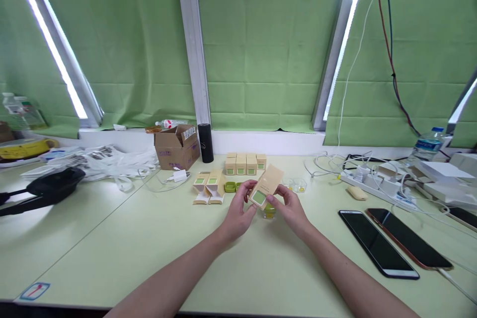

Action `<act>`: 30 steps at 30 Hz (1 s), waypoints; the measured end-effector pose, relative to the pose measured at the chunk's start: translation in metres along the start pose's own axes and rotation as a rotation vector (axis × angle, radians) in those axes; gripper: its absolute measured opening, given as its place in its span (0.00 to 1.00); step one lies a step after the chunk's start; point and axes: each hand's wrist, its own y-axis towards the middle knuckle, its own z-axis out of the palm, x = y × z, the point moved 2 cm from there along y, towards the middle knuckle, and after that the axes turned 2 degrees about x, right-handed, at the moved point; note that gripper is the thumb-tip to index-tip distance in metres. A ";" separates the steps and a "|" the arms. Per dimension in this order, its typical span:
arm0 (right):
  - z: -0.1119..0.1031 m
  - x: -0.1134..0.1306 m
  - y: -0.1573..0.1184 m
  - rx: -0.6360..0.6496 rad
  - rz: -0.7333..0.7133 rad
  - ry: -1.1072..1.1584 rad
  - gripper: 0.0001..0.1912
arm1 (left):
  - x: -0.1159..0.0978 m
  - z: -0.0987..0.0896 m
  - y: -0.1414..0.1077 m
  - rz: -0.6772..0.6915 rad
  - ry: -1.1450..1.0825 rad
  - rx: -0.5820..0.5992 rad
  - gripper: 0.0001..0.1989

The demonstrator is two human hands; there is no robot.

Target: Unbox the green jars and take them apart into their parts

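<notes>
On the pale green tabletop (149, 258), two opened tan cardboard boxes (208, 186) lie beside small olive-green plastic pieces (230, 187). Your left hand (239, 212) grips one edge of a tan cardboard carton with a green square (267, 184) — raised in front of standing tan boxes (241, 164) — while your right hand (291, 207) pinches its opposite edge, near clear plastic cups (299, 185). Two dark-screened smartphones (378, 243) lie farther right.
</notes>
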 end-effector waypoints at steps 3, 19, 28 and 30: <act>0.000 0.002 0.001 0.001 0.018 0.018 0.28 | 0.002 0.000 0.000 -0.011 -0.028 -0.004 0.23; -0.001 0.008 0.002 -0.004 0.145 0.257 0.31 | -0.004 0.002 -0.003 -0.026 -0.014 0.034 0.34; 0.000 0.006 0.003 0.000 0.139 0.266 0.30 | 0.000 0.000 -0.004 0.033 0.346 -0.136 0.24; 0.000 0.004 0.004 -0.010 0.139 0.266 0.30 | -0.001 -0.001 -0.004 0.050 0.368 -0.156 0.21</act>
